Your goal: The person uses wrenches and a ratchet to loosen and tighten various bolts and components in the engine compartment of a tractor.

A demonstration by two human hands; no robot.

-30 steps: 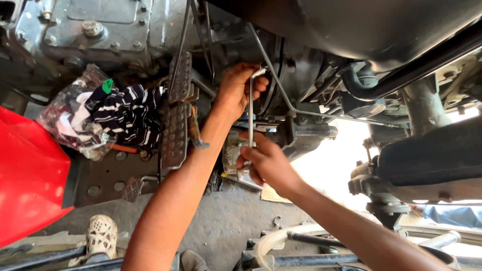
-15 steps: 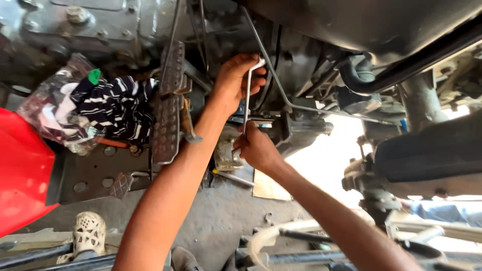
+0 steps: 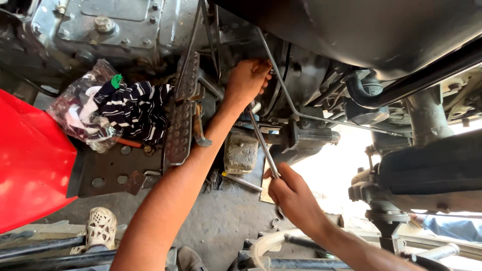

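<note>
Since the earlier frame the rod [image 3: 263, 147] leans more: its top sits up by the left hand [image 3: 247, 80] and its lower end has swung out toward the right hand [image 3: 293, 196], which is now lower and further right. That rod is a thin, bare metal bar running on a slant from the dark machine housing [image 3: 301, 75] down past a dusty grey block [image 3: 240, 153]. Left fingers are curled shut around the rod's upper end, pressed against the housing just where a bent thin tube [image 3: 286, 95] passes. Right fingers are closed around the rod's lower end, thumb on top, with a short tip of metal showing below the fist. Both forearms come up from the bottom edge of the view. Left of the left arm hangs a perforated metal foot plate [image 3: 181, 125], and beside it a clear plastic bag [image 3: 75, 108] with a black-and-white striped cloth [image 3: 133, 108] spilling out. A red panel [image 3: 30, 165] fills the left edge. Above, a grey bolted casing [image 3: 115, 25] spans the upper left. To the right a black curved hose [image 3: 364, 95] meets a long dark bar [image 3: 432, 73] that runs to the right edge, with a heavy dark beam [image 3: 432, 168] under it. Down at the lower left a pale perforated shoe [image 3: 100, 228] rests on the concrete floor [image 3: 226, 221], which is stained and dusty.
</note>
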